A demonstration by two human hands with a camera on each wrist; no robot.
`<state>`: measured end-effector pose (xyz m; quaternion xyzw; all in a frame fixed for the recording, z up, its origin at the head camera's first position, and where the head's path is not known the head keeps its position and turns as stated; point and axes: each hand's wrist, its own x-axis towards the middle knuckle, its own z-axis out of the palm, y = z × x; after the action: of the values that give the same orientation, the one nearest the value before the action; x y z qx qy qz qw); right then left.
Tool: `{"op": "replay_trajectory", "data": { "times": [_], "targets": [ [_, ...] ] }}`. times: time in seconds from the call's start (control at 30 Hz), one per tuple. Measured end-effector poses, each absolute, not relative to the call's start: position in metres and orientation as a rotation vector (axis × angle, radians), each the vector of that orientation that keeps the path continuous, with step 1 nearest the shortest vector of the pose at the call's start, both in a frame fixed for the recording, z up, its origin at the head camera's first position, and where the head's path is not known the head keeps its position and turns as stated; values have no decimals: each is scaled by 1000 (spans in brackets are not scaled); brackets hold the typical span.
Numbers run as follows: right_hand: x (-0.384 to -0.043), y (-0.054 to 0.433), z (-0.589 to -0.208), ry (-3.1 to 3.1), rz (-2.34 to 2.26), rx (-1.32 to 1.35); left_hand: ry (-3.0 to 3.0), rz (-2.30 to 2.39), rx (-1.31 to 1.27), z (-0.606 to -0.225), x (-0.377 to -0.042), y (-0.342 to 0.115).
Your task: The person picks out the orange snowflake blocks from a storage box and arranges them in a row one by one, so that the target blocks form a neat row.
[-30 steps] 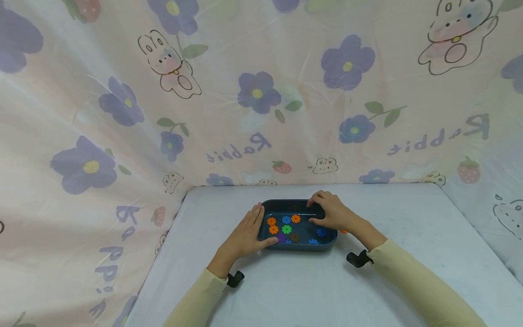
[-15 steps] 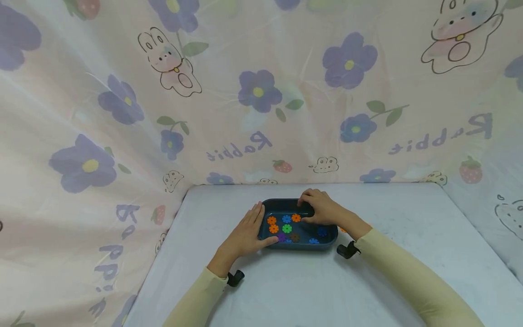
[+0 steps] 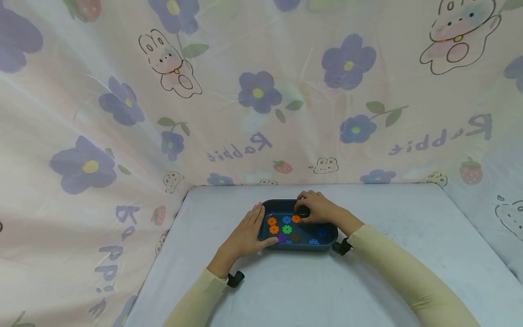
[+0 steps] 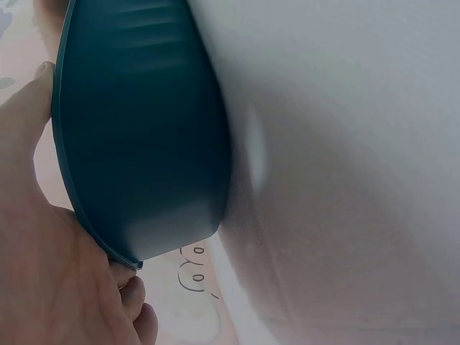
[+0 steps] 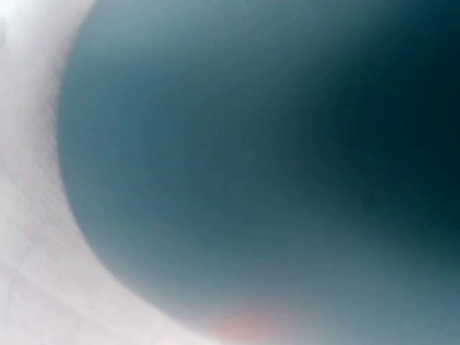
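Observation:
A dark blue-green rectangular tray [image 3: 310, 247] lies on the white table, with several small plastic snowflake discs inside. Orange, blue, green, purple and brown ones show, among them a green disc [image 3: 287, 229] near the middle. My left hand [image 3: 244, 234] rests against the tray's left end, fingers straight along the side and thumb over the front rim. Over the tray's back right part is my right hand [image 3: 320, 209], its fingers bent down and apart from the thumb. Its thumb tip is beside an orange disc [image 3: 296, 219]; nothing shows held. The right wrist view is blurred.
A white-covered table [image 3: 286, 286] surrounds the tray. Behind and beside it hangs a printed curtain [image 3: 302, 136] with rabbits and flowers. A dark blue disc [image 3: 322, 232] lies at the tray's right end, under the right wrist. Black wrist cameras sit below both wrists.
My right hand has moved left across the tray, from its right end to beside the orange disc. The forearm now covers an orange piece outside the tray. My left hand stays put.

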<state>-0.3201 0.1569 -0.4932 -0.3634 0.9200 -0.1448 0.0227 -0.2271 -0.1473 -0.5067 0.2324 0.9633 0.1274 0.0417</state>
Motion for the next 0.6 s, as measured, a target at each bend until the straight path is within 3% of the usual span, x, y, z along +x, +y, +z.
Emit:
{"op": "replay_trajectory", "data": {
  "times": [0.6],
  "targets": [
    [-317, 146, -505, 2945, -307, -1021, 2936, 421, 720, -504, -225, -147]
  ]
}}
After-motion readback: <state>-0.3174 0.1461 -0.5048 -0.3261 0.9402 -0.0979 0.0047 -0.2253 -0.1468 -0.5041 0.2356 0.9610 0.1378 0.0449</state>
